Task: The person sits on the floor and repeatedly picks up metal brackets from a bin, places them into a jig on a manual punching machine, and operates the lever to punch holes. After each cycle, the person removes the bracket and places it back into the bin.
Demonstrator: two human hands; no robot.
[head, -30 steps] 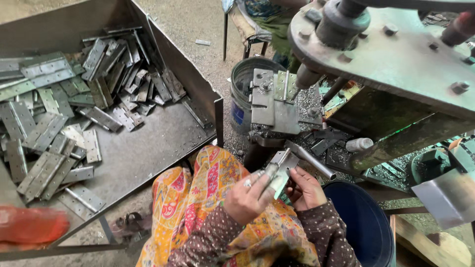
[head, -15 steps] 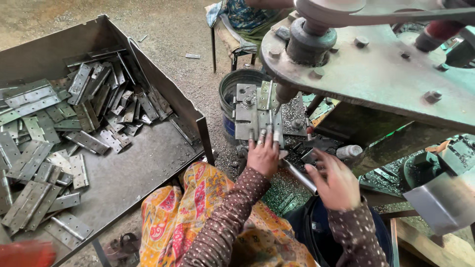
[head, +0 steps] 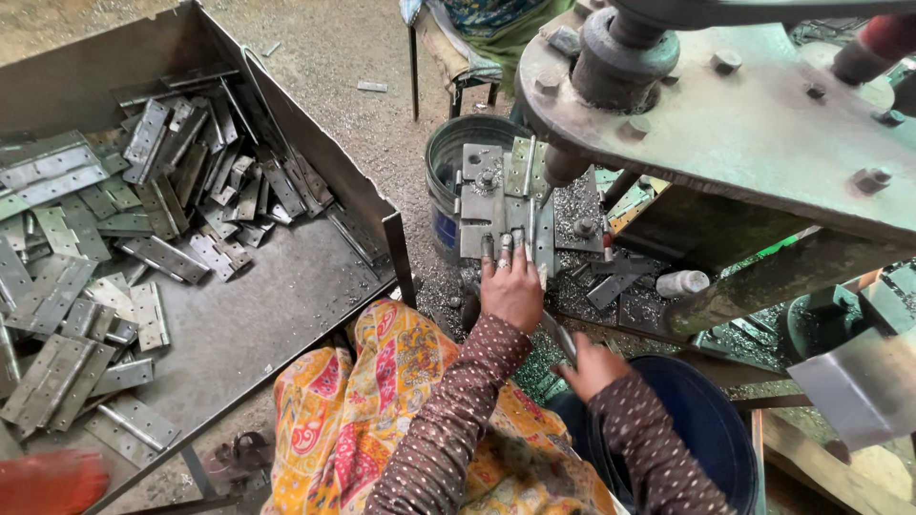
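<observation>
My left hand [head: 510, 286] reaches forward onto the bed of a metal press, its fingers lying flat on a grey hinge plate [head: 482, 195] that sits in the fixture under the punch [head: 563, 164]. My right hand [head: 592, 367] is lower and closer to me, closed around a narrow metal hinge piece [head: 558, 336] just above the rim of a blue bucket [head: 711, 420]. Both arms wear brown dotted sleeves. An orange patterned cloth [head: 382, 401] covers my lap.
A large steel tray [head: 286, 286] on the left holds several loose hinges [head: 143, 210]. A grey bucket [head: 448, 153] stands behind the fixture. The heavy press head [head: 744, 124] overhangs the right side. A small white bottle [head: 682, 283] lies among metal shavings.
Both hands first held a hinge together over my lap. My left hand then reached up and now rests on the fixture plate; my right hand dropped back towards the blue bucket.
</observation>
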